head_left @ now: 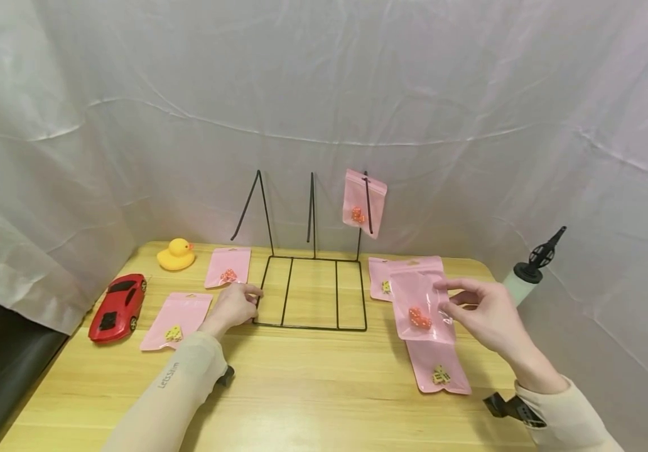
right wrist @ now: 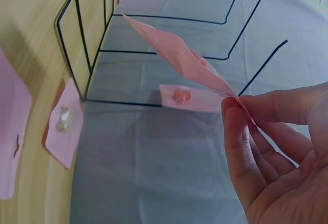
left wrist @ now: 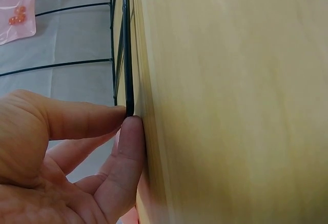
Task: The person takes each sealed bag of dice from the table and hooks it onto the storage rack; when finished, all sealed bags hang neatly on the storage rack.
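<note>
My right hand (head_left: pixel 485 314) pinches the edge of a pink zip bag (head_left: pixel 409 292) holding orange-red dice, raised over the table's right side. In the right wrist view this bag (right wrist: pixel 171 49) is tilted nearly edge-on between thumb and fingers. A black wire display rack (head_left: pixel 309 258) with three upright hooks stands mid-table. My left hand (head_left: pixel 233 307) is at its front left corner, thumb and finger pinching the base wire (left wrist: pixel 128 60) in the left wrist view. Another pink bag (head_left: pixel 352 193) with orange dice hangs on the right hook; the other two hooks are bare.
Beneath the held bag lie pink bags with yellow dice, one nearer (head_left: pixel 422 364) and one farther (head_left: pixel 378 271). Left of the rack lie a red-dice bag (head_left: pixel 226 258) and a yellow-dice bag (head_left: pixel 183 311). A rubber duck (head_left: pixel 176 256), red toy car (head_left: pixel 122 304) and hand pump (head_left: pixel 523 279) stand around.
</note>
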`<action>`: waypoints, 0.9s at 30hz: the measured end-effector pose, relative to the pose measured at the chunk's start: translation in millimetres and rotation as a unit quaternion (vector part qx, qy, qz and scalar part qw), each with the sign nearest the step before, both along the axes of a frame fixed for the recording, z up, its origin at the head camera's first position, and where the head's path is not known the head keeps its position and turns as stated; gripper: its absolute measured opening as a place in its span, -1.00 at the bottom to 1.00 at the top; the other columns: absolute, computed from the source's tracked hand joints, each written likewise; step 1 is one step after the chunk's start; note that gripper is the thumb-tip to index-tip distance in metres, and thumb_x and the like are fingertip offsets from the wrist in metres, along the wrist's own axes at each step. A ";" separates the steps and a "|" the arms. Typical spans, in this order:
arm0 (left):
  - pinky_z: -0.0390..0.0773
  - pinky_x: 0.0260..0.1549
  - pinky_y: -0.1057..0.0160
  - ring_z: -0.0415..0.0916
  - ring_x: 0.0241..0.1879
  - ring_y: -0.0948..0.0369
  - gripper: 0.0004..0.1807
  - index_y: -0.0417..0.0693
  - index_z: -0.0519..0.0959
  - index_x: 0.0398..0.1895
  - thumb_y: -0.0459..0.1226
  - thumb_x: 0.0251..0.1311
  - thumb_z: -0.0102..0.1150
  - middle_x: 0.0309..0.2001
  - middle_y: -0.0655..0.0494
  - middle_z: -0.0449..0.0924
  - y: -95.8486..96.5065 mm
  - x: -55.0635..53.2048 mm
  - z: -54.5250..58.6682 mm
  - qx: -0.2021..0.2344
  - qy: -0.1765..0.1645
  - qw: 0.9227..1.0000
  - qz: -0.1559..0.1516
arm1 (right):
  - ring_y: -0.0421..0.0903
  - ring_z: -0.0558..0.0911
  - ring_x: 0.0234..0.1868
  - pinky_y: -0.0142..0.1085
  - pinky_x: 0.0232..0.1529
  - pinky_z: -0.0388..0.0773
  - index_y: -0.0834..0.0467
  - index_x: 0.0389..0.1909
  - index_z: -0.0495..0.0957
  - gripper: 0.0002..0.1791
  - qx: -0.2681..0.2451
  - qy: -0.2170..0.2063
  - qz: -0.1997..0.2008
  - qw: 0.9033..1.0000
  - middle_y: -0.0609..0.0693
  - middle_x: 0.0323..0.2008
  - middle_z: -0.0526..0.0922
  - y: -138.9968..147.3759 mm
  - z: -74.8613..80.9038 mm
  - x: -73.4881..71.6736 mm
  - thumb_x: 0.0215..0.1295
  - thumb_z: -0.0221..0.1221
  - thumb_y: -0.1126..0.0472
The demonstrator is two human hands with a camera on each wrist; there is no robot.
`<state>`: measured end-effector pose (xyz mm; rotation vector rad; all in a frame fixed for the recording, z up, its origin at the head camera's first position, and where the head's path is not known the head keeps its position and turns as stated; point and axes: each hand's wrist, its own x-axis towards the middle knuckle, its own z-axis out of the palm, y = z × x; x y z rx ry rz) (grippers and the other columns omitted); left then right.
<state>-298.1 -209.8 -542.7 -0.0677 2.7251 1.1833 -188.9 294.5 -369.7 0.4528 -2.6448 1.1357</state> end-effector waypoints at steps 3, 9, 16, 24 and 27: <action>0.67 -0.46 0.26 0.66 -0.33 0.22 -0.32 -0.02 0.78 0.29 -0.46 -0.03 0.32 -0.09 0.07 0.78 1.6 3.3 6.2 -0.002 0.002 1.000 0.002 | -0.42 0.80 -0.28 -0.46 -0.34 0.75 0.22 0.11 0.83 -0.69 -0.012 0.006 0.015 1.000 0.27 -0.08 0.90 -5.1 2.8 -1.5 0.37 0.50 0.37; 0.66 -0.43 0.29 0.65 -0.31 0.22 -0.34 -0.04 0.79 0.27 -0.46 -0.02 0.29 -0.13 0.08 0.78 5.0 10.6 17.0 -0.006 0.005 1.000 0.005 | -0.41 0.81 -0.32 -0.50 -0.33 0.74 0.23 0.06 0.85 -0.70 -0.038 0.041 0.041 0.998 0.26 -0.13 0.90 -18.6 5.2 -3.8 0.32 0.50 0.44; 0.63 -0.42 0.27 0.65 -0.28 0.14 -0.36 -0.13 0.77 0.29 -0.49 0.03 0.28 -0.09 -0.04 0.77 11.7 24.9 36.0 -0.008 0.010 1.000 0.002 | -0.35 0.84 -0.35 -0.47 -0.35 0.76 0.27 0.07 0.83 -0.66 -0.070 0.054 0.088 0.992 0.32 -0.10 0.89 -39.0 7.3 -6.4 0.31 0.45 0.53; 0.63 -0.44 0.25 0.64 -0.30 0.16 -0.36 -0.05 0.79 0.26 -0.47 -0.01 0.33 -0.13 0.02 0.77 4.9 9.2 12.6 -0.011 0.021 1.000 -0.004 | -0.36 0.84 -0.29 -0.45 -0.25 0.81 0.29 0.05 0.83 -0.64 -0.093 0.059 0.118 0.987 0.30 -0.07 0.88 -56.4 8.5 -10.7 0.28 0.40 0.60; 0.62 -0.45 0.27 0.64 -0.31 0.18 -0.35 -0.04 0.79 0.26 -0.46 -0.02 0.32 -0.14 0.05 0.77 5.4 8.9 13.9 -0.013 0.021 1.000 -0.001 | -0.37 0.83 -0.26 -0.44 -0.24 0.82 0.31 0.06 0.82 -0.63 -0.102 0.055 0.130 0.985 0.04 -0.04 0.91 -61.3 8.0 -11.4 0.27 0.39 0.61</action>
